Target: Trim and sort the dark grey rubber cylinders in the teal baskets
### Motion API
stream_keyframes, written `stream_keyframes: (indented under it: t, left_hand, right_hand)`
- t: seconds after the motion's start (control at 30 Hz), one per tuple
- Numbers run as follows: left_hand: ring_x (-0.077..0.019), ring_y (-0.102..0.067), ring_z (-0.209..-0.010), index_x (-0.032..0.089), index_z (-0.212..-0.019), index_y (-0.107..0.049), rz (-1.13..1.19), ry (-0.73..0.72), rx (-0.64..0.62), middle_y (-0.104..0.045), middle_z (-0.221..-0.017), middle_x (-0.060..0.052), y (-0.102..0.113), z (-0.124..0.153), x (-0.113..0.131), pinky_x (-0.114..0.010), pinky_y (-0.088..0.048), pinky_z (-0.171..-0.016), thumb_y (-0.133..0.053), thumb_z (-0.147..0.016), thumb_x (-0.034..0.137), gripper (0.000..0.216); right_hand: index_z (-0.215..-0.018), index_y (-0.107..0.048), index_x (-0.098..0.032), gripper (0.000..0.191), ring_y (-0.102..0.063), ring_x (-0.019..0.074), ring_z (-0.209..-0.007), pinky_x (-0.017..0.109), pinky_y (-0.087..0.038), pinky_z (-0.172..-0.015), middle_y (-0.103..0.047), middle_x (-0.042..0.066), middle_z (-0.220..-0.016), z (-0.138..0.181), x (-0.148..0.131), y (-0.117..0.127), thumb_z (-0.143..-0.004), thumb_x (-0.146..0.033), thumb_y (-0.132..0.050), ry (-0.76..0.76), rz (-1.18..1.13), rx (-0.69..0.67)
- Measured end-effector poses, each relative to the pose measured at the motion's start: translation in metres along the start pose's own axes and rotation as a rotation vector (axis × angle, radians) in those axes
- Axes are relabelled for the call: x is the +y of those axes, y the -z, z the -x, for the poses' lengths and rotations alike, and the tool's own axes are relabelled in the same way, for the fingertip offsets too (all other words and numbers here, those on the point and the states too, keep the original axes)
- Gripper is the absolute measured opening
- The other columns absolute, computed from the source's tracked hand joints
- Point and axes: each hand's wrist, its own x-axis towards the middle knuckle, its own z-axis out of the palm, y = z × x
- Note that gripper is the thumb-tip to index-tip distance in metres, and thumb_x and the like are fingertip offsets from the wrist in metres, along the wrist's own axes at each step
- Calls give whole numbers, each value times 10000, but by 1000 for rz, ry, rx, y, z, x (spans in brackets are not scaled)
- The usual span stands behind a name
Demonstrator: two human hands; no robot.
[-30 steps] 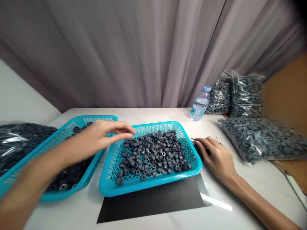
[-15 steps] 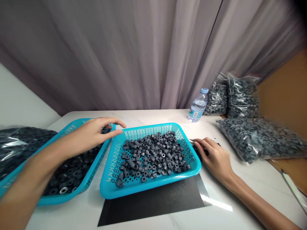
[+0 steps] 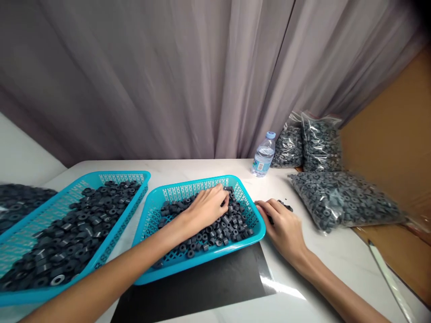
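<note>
White marbled table (image 3: 336, 255): smooth bare room lies right of my hands. Centre turquoise basket (image 3: 202, 262), perforated plastic, sits on a glossy black sheet (image 3: 202, 287), its left rim just beside a second basket (image 3: 114, 177). My left hand (image 3: 205, 207) rests inside it, fingers curled into the matt grey ring spacers (image 3: 232, 222); I cannot tell whether it grips one. My right hand (image 3: 283, 226) lies palm-down against the right rim, and what it holds, if anything, is hidden.
</note>
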Motion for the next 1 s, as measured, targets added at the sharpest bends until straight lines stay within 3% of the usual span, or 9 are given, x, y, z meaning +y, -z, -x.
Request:
stream_keyframes:
  t: [0.27, 0.57, 0.73, 0.87, 1.0]
  left_hand:
    - [-228, -630, -836, 218, -1002, -698, -3, 21, -8, -630, -973, -47, 5, -8, 2, -327, -456, -721, -536, -856, 149, 229]
    - [-252, -607, -888, 175, -800, -640, -29, 47, 36, -627, -918, -75, -9, -16, -6, -339, -429, -764, -589, -880, 183, 95]
    - [-221, -607, -826, 185, -828, -647, 25, 22, 46, -612, -920, -60, 10, -16, -3, -329, -440, -723, -552, -881, 186, 109]
    - [-180, -630, -788, 199, -867, -627, 154, 47, 57, -634, -970, -41, 37, 5, 1, -312, -493, -716, -541, -888, 255, 105]
    - [-175, -702, -791, 202, -844, -566, 529, 191, 59, -721, -990, -37, 47, 45, 1, -318, -566, -755, -590, -874, 284, 91]
  right_hand:
    - [-1085, -689, -209, 334, -677, 185, -813, 288, -419, -661, -711, 55, -903, -2, -2, 1, -1068, -340, -382, 10, 5, -11]
    - [-1053, -699, -211, 330, -673, 191, -807, 291, -411, -658, -708, 53, -901, -5, 1, 3, -1063, -355, -403, -51, 26, 19]
    - [-1045, -699, -207, 332, -666, 184, -795, 287, -402, -654, -702, 54, -891, -6, 2, 7, -1061, -349, -399, -70, 19, 34]
    - [-1042, -707, -206, 342, -660, 193, -791, 292, -401, -644, -707, 59, -899, -6, 3, 7, -1055, -363, -404, -87, -25, 26]
    - [-999, -719, -218, 352, -663, 190, -777, 290, -438, -658, -727, 51, -907, -3, 0, 6, -1041, -420, -433, -222, -314, 26]
